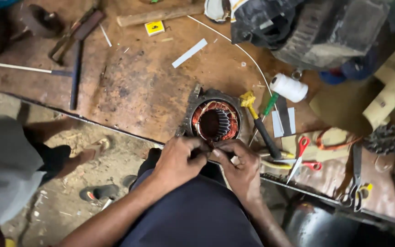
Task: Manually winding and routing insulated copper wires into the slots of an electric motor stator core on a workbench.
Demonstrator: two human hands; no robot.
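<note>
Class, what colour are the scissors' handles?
Red, seen in the head view: scissors.

Seeing a motor stator (216, 120) at the near edge of the workbench (133, 87), axis tilted up toward me so I look into the bore. Dark, grimy metal frame, roughly ring-shaped with lugs on its outer rim. Inside: copper-orange windings packed around the ring, grey laminated teeth visible on the bore's right inner wall, dark hollow centre. Its near rim sits right at the bench edge and is partly covered, so I can't read the wire ends there. Stator appears to rest on the bench, not lifted.
</note>
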